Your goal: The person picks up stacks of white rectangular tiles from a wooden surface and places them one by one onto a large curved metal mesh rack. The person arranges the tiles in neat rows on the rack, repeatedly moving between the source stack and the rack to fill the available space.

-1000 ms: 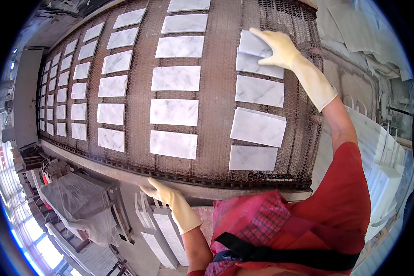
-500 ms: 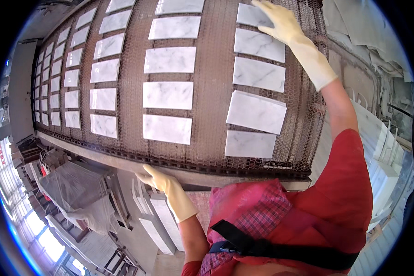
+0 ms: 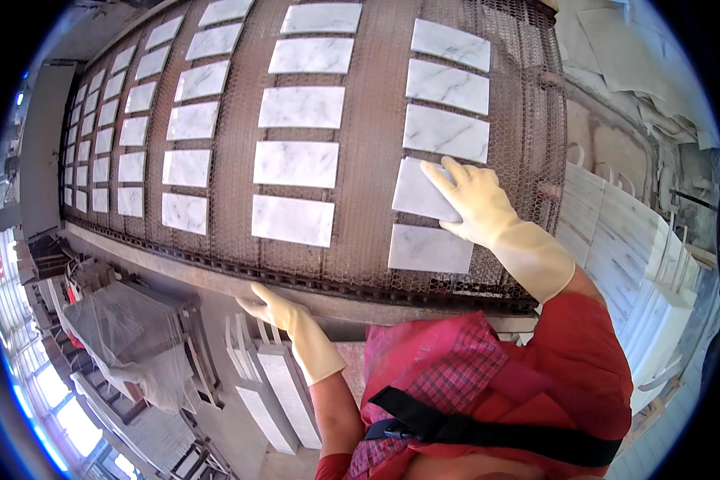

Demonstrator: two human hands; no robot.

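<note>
My right hand [image 3: 484, 208], in a pale rubber glove, rests with spread fingers over the right end of a white, grey-veined marble tile [image 3: 414, 190]. Its thumb lies by the tile's lower right corner, and the hand hides that end. A thin edge along the top left suggests a second tile beneath. Just nearer to me lies another marble tile [image 3: 430, 248], with more in the same column [image 3: 446, 132] beyond my hand. My gloved left hand [image 3: 292, 324] is at the near rim of the mesh conveyor belt [image 3: 368, 176], fingers apart and holding nothing.
Further columns of marble tiles [image 3: 296, 164] run leftward along the belt. A metal frame rail [image 3: 168, 260] borders its near side. Below left stand stone slabs [image 3: 268, 408] and a plastic-covered stack [image 3: 132, 336]. Pale striped slabs [image 3: 616, 232] lean at the right.
My right hand has come back from the far tile to the overlapping tiles nearer me. The tile columns have shifted slightly in view. My left hand stays about where it was.
</note>
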